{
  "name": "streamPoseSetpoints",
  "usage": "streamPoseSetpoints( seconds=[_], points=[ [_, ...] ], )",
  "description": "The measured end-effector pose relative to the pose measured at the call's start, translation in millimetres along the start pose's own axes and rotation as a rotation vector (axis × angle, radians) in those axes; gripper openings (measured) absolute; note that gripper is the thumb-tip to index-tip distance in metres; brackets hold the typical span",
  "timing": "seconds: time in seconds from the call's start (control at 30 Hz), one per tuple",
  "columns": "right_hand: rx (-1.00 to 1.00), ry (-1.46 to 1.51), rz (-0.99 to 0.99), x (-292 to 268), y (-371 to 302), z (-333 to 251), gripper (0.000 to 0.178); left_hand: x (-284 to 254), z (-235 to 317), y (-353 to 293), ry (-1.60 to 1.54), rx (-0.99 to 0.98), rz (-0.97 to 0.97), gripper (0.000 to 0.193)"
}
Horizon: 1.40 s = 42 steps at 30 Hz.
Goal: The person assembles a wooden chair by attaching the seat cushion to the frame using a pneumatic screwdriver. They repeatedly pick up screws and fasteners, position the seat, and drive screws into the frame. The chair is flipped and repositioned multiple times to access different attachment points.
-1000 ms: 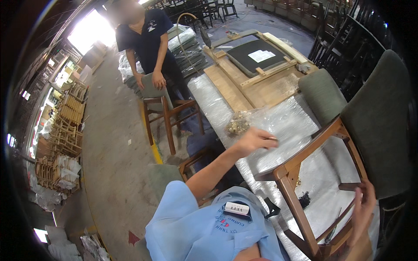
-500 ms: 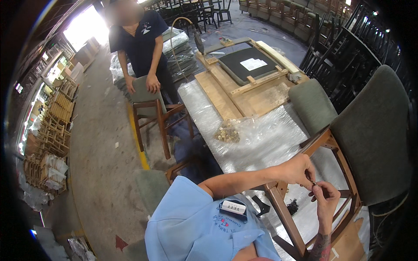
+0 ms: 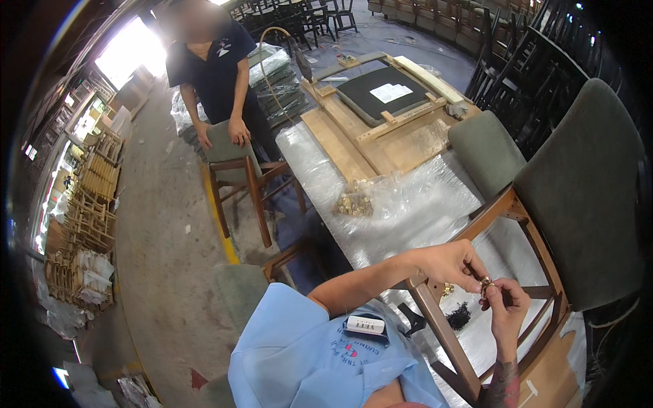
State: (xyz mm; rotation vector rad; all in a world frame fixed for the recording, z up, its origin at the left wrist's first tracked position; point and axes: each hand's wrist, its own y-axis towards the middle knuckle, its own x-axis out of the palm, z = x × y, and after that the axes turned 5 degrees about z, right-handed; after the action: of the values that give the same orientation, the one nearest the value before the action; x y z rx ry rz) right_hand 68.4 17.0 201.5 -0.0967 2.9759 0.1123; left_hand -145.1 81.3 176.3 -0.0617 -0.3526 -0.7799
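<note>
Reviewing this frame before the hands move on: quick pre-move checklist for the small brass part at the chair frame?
1. Small brass fitting pinched between both hands: ok; left hand and right hand meet on it.
2. Chair lying steady on the wrapped table: ok, it rests on the table on its side.
3. Spare brass pieces within reach: ok, piled on the plastic wrap ahead.
4. Dark screws at hand: ok, small heap by the chair leg.
5. Fitting's orientation: cannot tell, too small.
6. Other person apart from the work: ok, hands on another chair.
</note>
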Motion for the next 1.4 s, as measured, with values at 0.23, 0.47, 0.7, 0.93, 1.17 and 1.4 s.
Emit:
streamPoseSetpoints(
  seconds=[0.23, 0.47, 0.7, 0.93, 1.17, 1.4],
  points=[
    [-0.094, -0.02, 0.013, -3.3, -5.0, -3.6, 0.007, 10.7, 8.5, -3.5, 0.053, -0.015, 0.048, 0.023],
    [-0.218, -0.171, 0.174, 3.0, -1.7, 4.4, 0.006, -47.1, -28.8, 22.4, 0.049, 0.346, 0.855, 0.022],
    [-0.314, -0.429, 0.169, -11.2, 14.3, 9.8, 0.009, -43.4, -58.2, 13.8, 0.023, 0.105, 0.977, 0.034],
    [-0.168, -0.441, 0.127, -49.8, 1.5, 43.4, 0.013, -4.3, -63.8, -8.8, 0.059, 0.049, 0.912, 0.026],
    [-0.03, 0.009, 0.028, -44.6, -6.5, 14.6, 0.022, 17.5, -4.6, 23.4, 0.429, 0.258, 0.458, 0.014],
    [-0.125, -0.21, 0.091, -50.2, -1.7, 6.3, 0.014, 41.6, 5.7, 51.8, 0.4, 0.05, 0.251, 0.014]
  ],
)
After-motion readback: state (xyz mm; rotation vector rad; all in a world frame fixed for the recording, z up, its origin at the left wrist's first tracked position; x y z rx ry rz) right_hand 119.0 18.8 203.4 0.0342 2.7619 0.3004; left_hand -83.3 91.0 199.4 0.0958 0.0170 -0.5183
